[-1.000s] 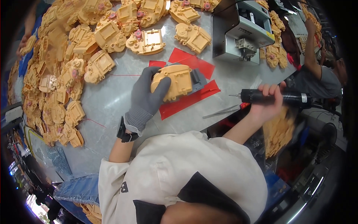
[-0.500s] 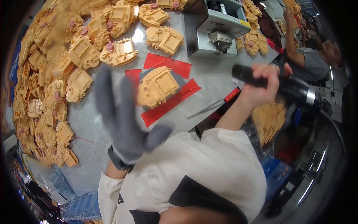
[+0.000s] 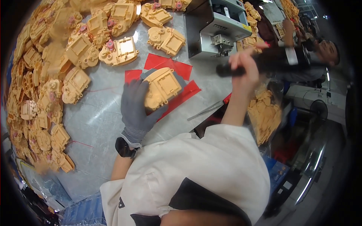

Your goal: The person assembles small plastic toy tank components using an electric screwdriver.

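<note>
My left hand (image 3: 136,103), in a grey knitted glove, grips the left edge of a pale orange plastic housing (image 3: 163,88), its thumb by the lower side. The housing rests on a dark grey block (image 3: 182,81) with red tape (image 3: 181,100) around it. My bare right hand (image 3: 245,67) is wrapped around a black, tube-shaped electric screwdriver (image 3: 277,62), held nearly level above the right of the table. Motion blurs the tool, and its tip is not sharp enough to make out.
Similar orange housings (image 3: 45,98) are heaped along the left and far side. A grey machine (image 3: 222,28) stands at the back. Tweezers (image 3: 205,110) lie right of the tape. A bag of orange parts (image 3: 264,115) is at the right; another person (image 3: 326,52) sits beyond.
My left hand has come down from above the table onto the housing's left edge. My right hand has swung leftward with the screwdriver.
</note>
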### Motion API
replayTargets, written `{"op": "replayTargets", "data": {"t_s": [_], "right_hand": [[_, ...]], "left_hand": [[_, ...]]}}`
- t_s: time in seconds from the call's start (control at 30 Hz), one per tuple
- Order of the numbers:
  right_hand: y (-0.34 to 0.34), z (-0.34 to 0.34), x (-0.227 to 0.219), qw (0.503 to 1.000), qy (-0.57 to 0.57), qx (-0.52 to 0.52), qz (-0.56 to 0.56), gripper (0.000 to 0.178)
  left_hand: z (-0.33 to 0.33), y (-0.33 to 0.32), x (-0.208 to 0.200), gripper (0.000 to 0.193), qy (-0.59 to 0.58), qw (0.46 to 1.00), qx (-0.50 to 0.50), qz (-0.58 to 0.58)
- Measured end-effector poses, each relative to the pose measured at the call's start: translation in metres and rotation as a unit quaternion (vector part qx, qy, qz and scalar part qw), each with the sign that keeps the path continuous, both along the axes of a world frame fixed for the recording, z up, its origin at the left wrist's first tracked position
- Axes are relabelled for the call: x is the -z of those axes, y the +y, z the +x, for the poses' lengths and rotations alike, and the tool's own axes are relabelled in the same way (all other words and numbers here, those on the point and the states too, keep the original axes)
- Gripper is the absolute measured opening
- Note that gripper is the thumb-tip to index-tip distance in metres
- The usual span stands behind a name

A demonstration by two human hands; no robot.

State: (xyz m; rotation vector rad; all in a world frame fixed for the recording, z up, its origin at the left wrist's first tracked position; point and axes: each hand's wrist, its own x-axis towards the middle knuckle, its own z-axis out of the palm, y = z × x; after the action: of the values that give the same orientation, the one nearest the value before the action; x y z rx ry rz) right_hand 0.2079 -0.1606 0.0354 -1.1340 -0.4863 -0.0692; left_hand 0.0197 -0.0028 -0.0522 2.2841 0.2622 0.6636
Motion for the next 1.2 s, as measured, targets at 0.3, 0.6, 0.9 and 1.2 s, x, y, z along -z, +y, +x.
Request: {"op": "replayTargets", "data": {"t_s": [0.3, 0.6, 0.9, 1.2], "right_hand": [[0.012, 0.027, -0.027, 0.983, -0.139, 0.117, 0.013, 0.053], [0.011, 0.014, 0.004, 0.996, -0.013, 0.038, -0.074, 0.041], [0.018, 0.015, -0.026, 0.988, -0.126, 0.093, 0.002, 0.047], [0.015, 0.048, -0.007, 0.986, -0.097, 0.109, -0.080, 0.030]], "left_hand": [[-0.007, 0.007, 0.000, 0.068, -0.004, 1.000, 0.025, 0.010], [-0.010, 0.009, 0.007, 0.069, 0.002, 1.000, 0.000, 0.016], [-0.010, 0.011, 0.004, 0.070, 0.008, 1.000, 0.012, -0.006], [-0.011, 0.008, 0.003, 0.070, -0.002, 1.000, 0.023, -0.006]]}}
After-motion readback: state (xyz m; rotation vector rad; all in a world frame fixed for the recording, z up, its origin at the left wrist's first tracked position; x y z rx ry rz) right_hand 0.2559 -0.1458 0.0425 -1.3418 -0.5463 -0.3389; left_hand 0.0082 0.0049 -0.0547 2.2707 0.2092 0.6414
